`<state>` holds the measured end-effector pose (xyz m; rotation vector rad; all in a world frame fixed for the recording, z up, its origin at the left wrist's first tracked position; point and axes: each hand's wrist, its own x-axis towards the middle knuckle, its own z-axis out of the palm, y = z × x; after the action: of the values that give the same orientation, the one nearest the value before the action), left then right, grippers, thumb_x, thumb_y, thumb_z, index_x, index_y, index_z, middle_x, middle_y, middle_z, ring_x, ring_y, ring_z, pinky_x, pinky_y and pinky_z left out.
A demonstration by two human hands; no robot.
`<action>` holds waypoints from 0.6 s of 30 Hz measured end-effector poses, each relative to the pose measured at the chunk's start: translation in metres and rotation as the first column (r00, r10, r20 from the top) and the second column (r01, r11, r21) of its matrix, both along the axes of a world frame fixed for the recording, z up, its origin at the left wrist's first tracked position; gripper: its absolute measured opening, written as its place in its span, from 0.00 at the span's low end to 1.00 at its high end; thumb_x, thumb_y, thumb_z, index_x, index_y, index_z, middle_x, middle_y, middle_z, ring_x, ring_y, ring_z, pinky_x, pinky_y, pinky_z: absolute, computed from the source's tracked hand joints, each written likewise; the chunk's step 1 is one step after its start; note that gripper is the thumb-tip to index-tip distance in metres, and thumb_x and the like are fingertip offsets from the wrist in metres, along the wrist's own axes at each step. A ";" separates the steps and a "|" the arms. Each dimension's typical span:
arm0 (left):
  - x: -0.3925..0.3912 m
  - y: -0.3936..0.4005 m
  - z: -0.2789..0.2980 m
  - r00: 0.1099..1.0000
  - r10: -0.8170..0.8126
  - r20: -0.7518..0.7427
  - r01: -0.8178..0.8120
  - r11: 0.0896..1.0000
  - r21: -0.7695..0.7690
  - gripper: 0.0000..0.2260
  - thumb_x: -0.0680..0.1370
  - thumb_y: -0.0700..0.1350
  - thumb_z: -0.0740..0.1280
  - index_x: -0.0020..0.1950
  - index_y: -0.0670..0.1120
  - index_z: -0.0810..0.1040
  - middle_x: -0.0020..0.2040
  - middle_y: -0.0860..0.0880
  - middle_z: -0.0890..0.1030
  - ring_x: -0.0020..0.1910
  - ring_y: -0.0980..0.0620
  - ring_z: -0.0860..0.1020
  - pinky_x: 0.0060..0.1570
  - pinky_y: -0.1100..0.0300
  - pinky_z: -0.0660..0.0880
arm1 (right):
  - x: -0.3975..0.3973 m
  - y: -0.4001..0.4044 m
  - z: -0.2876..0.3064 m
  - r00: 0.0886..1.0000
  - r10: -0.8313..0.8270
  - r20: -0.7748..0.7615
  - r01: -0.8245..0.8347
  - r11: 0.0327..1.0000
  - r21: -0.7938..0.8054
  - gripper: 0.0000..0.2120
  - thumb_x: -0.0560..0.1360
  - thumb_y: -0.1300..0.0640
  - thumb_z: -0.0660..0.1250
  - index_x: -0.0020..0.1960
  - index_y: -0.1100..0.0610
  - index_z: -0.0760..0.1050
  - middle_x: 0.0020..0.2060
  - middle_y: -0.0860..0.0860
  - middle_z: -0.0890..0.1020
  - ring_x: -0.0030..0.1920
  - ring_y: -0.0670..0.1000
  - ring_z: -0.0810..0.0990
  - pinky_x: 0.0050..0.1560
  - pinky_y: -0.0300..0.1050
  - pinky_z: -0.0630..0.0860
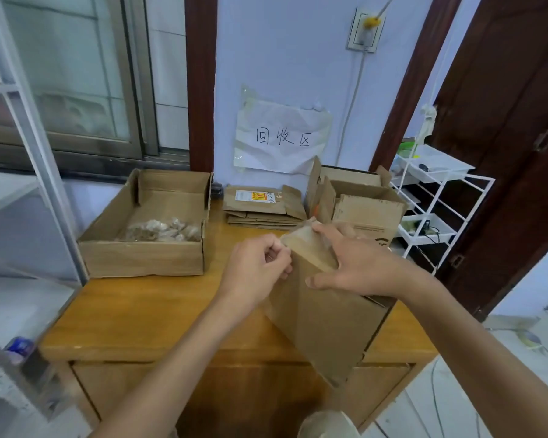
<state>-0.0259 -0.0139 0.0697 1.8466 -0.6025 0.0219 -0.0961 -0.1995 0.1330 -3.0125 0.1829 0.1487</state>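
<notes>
Left hand (260, 263) pinching, right hand (358, 267) gripping with spread fingers

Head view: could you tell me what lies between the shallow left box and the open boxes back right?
A stack of flattened cartons, shown in the head view.

Four cardboard boxes (323, 324), one flattened stack (260, 213), one paper sign (282, 137).

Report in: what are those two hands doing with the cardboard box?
Left hand pinching tape end. Right hand holding cardboard box, tilted over table. Nothing in the way.
</notes>
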 end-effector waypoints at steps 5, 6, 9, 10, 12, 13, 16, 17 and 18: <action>0.013 0.013 -0.002 0.985 -0.017 0.172 -0.018 0.979 0.202 0.10 0.78 0.47 0.71 0.36 0.52 0.80 0.33 0.60 0.83 0.35 0.61 0.81 0.44 0.51 0.81 | -0.001 -0.013 0.006 0.997 0.033 -0.064 -0.028 0.997 0.075 0.50 0.73 0.34 0.73 0.83 0.39 0.47 0.80 0.42 0.56 0.80 0.51 0.57 0.73 0.52 0.64; 0.017 0.017 0.000 0.977 -0.040 0.208 -0.015 0.966 0.256 0.10 0.78 0.48 0.70 0.36 0.53 0.79 0.33 0.60 0.83 0.36 0.61 0.81 0.43 0.51 0.81 | -0.001 -0.014 0.006 0.997 0.039 -0.066 -0.034 0.997 0.072 0.49 0.73 0.34 0.73 0.83 0.39 0.47 0.80 0.42 0.56 0.80 0.51 0.57 0.74 0.52 0.63; 0.027 0.027 0.013 0.931 -0.147 0.333 -0.017 0.897 0.443 0.09 0.77 0.50 0.70 0.37 0.54 0.78 0.33 0.59 0.81 0.37 0.60 0.79 0.40 0.52 0.79 | 0.002 -0.013 0.008 0.995 0.055 -0.085 -0.051 0.998 0.048 0.49 0.73 0.34 0.73 0.83 0.39 0.47 0.80 0.43 0.56 0.80 0.51 0.56 0.75 0.53 0.62; 0.030 0.031 0.020 0.911 -0.188 0.367 -0.027 0.861 0.508 0.08 0.76 0.50 0.70 0.37 0.54 0.78 0.33 0.59 0.80 0.37 0.60 0.79 0.39 0.54 0.77 | 0.003 -0.013 0.009 0.994 0.057 -0.095 -0.053 0.997 0.050 0.49 0.73 0.34 0.73 0.83 0.39 0.47 0.80 0.44 0.56 0.80 0.51 0.56 0.75 0.54 0.62; 0.038 0.042 0.036 0.872 -0.254 0.418 -0.097 0.747 0.658 0.07 0.76 0.50 0.70 0.38 0.54 0.78 0.33 0.60 0.80 0.37 0.60 0.78 0.36 0.58 0.72 | 0.002 -0.017 0.011 0.993 0.042 -0.107 -0.034 0.997 0.075 0.48 0.74 0.35 0.73 0.83 0.40 0.47 0.79 0.44 0.57 0.80 0.52 0.56 0.74 0.54 0.63; 0.044 0.048 0.041 0.867 -0.260 0.424 -0.130 0.704 0.698 0.07 0.76 0.51 0.71 0.38 0.54 0.79 0.33 0.60 0.79 0.38 0.61 0.78 0.36 0.58 0.71 | 0.001 -0.020 0.011 0.994 0.029 -0.107 -0.019 0.995 0.095 0.48 0.74 0.36 0.73 0.83 0.40 0.47 0.78 0.44 0.58 0.80 0.52 0.57 0.72 0.53 0.64; 0.045 0.057 0.042 0.932 -0.156 0.328 -0.064 0.819 0.570 0.14 0.74 0.67 0.68 0.41 0.57 0.81 0.36 0.64 0.81 0.38 0.64 0.79 0.39 0.58 0.75 | -0.001 -0.020 0.007 0.997 0.020 -0.080 -0.012 0.995 0.101 0.48 0.74 0.36 0.73 0.83 0.40 0.47 0.78 0.45 0.59 0.79 0.52 0.58 0.71 0.52 0.64; 0.040 0.054 0.038 0.948 -0.116 0.296 -0.050 0.866 0.498 0.19 0.71 0.72 0.65 0.44 0.59 0.81 0.39 0.65 0.82 0.39 0.65 0.80 0.41 0.57 0.77 | 0.000 -0.016 0.005 0.998 0.028 -0.062 -0.023 0.997 0.071 0.48 0.73 0.35 0.73 0.83 0.41 0.47 0.78 0.45 0.59 0.79 0.53 0.58 0.73 0.54 0.63; 0.034 0.047 0.033 0.951 -0.094 0.293 -0.054 0.886 0.461 0.23 0.68 0.76 0.63 0.47 0.60 0.80 0.43 0.65 0.82 0.40 0.66 0.80 0.44 0.57 0.78 | 0.002 -0.011 0.003 0.999 0.034 -0.043 -0.032 0.999 0.038 0.48 0.73 0.34 0.72 0.83 0.41 0.48 0.78 0.46 0.59 0.79 0.53 0.58 0.75 0.55 0.63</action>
<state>0.0078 0.0333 0.1032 2.3281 -0.9059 0.1684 -0.0945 -0.2100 0.1364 -2.9775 0.1333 0.2183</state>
